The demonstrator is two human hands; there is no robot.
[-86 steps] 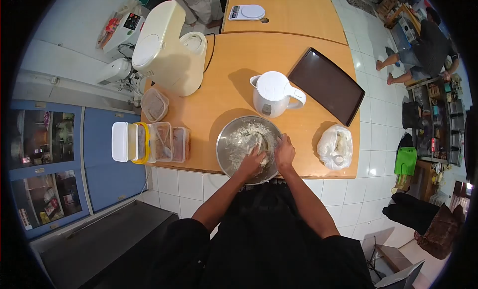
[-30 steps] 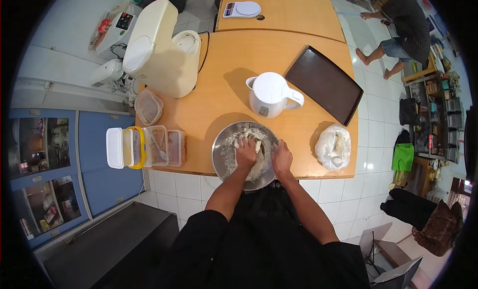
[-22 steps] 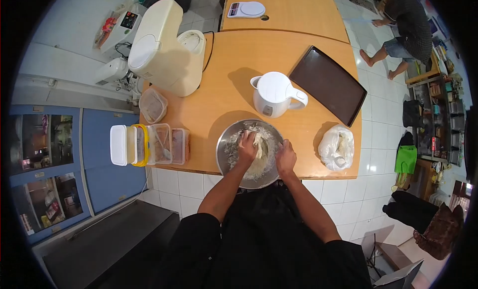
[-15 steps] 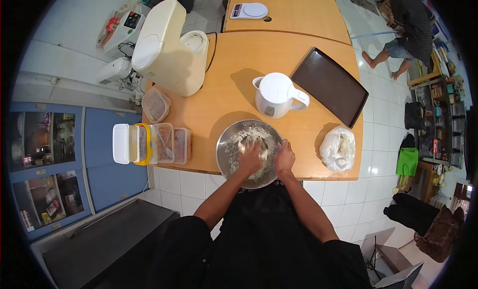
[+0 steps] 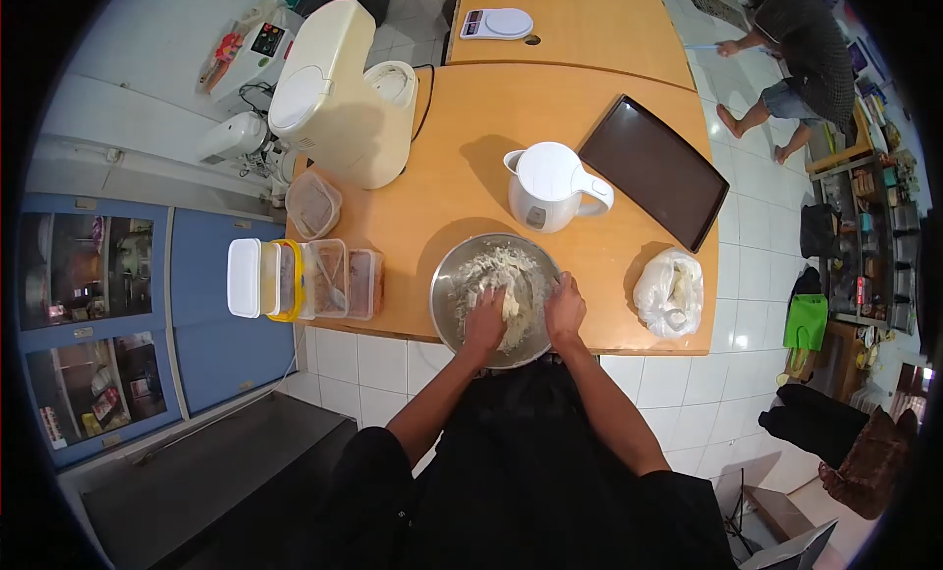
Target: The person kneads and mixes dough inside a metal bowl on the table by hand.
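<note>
Pale, shaggy dough [image 5: 506, 267] touches left grip [image 5: 485, 322], its closure unclear; right grip [image 5: 565, 310] clamps bowl [image 5: 445, 307].

The fingertips of the left hand [image 5: 485, 322] are hidden in pale, shaggy dough [image 5: 499, 271], the right hand [image 5: 565, 313] covers part of the round steel bowl [image 5: 448, 297], the flat white scale [image 5: 508, 23] shows no legible reading, and the top edge crops the dark-clothed person [image 5: 810, 54].
</note>
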